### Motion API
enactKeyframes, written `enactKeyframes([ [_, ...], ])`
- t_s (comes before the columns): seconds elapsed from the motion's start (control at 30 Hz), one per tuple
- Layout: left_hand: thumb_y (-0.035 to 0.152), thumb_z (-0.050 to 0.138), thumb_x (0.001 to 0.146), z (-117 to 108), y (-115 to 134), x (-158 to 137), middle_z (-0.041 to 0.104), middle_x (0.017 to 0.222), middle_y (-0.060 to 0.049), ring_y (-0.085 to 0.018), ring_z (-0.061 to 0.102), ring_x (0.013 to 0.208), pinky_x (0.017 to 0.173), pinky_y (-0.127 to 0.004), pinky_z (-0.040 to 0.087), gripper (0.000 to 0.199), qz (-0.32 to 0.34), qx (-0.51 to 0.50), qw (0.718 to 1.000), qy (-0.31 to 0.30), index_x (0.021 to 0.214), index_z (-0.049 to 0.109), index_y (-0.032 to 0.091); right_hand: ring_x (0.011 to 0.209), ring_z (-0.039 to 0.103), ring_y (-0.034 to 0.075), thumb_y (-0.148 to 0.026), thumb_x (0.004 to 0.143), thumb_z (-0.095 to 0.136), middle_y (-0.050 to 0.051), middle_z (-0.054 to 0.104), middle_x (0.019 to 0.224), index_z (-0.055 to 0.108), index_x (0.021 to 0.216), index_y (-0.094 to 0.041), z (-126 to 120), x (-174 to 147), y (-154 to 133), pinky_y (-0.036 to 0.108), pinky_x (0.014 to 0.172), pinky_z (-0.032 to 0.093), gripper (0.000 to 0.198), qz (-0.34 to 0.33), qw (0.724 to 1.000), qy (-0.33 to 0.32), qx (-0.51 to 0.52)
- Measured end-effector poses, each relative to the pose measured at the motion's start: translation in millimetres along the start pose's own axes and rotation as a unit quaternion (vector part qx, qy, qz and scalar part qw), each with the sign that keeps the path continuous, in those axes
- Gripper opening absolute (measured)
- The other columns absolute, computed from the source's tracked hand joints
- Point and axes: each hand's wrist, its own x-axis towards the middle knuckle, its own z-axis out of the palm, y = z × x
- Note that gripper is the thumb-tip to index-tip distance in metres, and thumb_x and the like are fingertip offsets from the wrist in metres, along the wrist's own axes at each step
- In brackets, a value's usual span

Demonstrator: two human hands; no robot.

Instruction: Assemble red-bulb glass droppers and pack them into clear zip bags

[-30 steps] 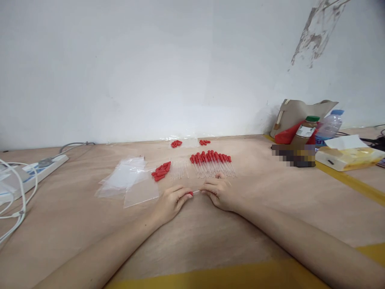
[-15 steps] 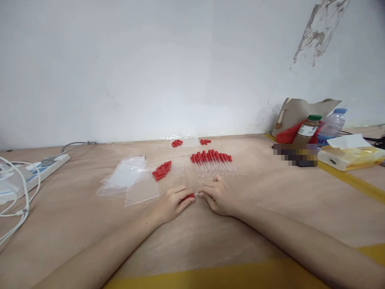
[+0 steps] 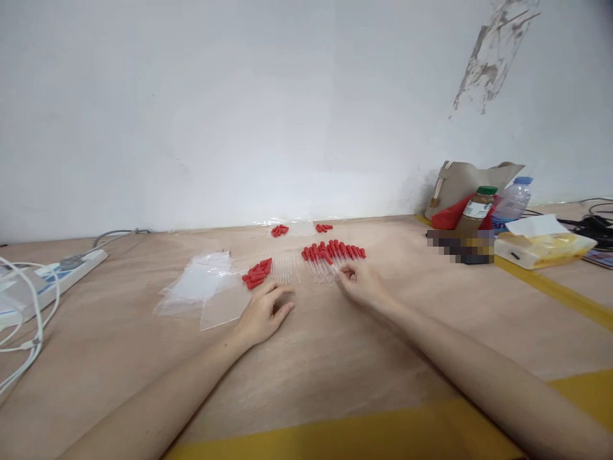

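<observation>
My right hand (image 3: pixel 361 284) is closed in a pinch on a dropper whose red bulb (image 3: pixel 326 257) lies over the row of droppers (image 3: pixel 342 248). Those have red rubber bulbs at the far end and thin clear tubes toward me. Near the loose red bulbs (image 3: pixel 257 275), my left hand (image 3: pixel 265 313) rests with thumb and fingers apart and nothing in it. Several bare clear tubes (image 3: pixel 285 268) lie side by side just beyond its fingertips. Part of a clear plastic bag (image 3: pixel 220 311) is hidden behind this hand.
A stack of clear bags (image 3: pixel 196 281) lies left of the bulbs. Further bulbs (image 3: pixel 280 230) sit by the wall. At left is a power strip (image 3: pixel 86 259) with cables. A tissue pack (image 3: pixel 543 248), bottles (image 3: pixel 474 214) and a beige bag (image 3: pixel 467 182) stand at right.
My right hand has moved forward to the dropper row, carrying the dropper. My left hand has let go of its red bulb, drawn left and opened.
</observation>
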Motion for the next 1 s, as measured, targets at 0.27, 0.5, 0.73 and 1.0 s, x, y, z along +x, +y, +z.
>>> enactKeyframes([
  [0.27,0.023,0.048,0.083,0.2,-1.4,1.6,0.059,0.09,-0.005,-0.018,0.053,0.086,0.078,-0.033,0.042,0.016,0.004,0.001,1.0,-0.029,0.092,0.061,0.019,0.07,0.058,0.017,-0.034,0.075,0.046,0.003,0.064,0.068,0.063,0.064,-0.021,12.0,53.4,9.6,0.026,0.064,0.035,0.024,0.146,0.989,0.025,-0.026],
  [0.5,0.023,0.049,0.083,0.3,-1.5,1.6,0.058,0.09,-0.005,-0.018,0.053,0.086,0.079,-0.033,0.041,0.015,-0.001,0.002,1.0,-0.031,0.091,0.06,0.019,0.08,0.057,0.021,-0.038,0.074,0.047,0.005,0.065,0.077,0.063,0.068,-0.022,28.2,60.8,7.0,0.033,0.074,0.034,0.024,0.17,0.984,0.029,-0.048],
  [0.73,0.023,0.048,0.083,1.9,-3.1,1.5,0.058,0.09,-0.004,-0.019,0.052,0.086,0.078,-0.034,0.04,0.015,0.0,0.0,1.0,-0.031,0.091,0.06,0.019,0.082,0.054,0.02,-0.035,0.076,0.046,0.004,0.064,0.08,0.061,0.079,-0.021,36.9,56.9,-16.7,0.038,0.082,0.026,0.022,0.085,0.989,0.075,-0.1],
  [1.0,0.022,0.049,0.082,2.7,-3.9,1.4,0.058,0.088,-0.004,-0.019,0.051,0.084,0.077,-0.033,0.04,0.014,0.001,-0.007,1.0,-0.028,0.089,0.061,0.02,0.092,0.048,0.025,-0.03,0.074,0.046,0.013,0.062,0.09,0.061,0.09,-0.013,71.0,55.8,-71.8,0.038,0.08,0.026,0.027,0.019,0.99,0.004,-0.142],
])
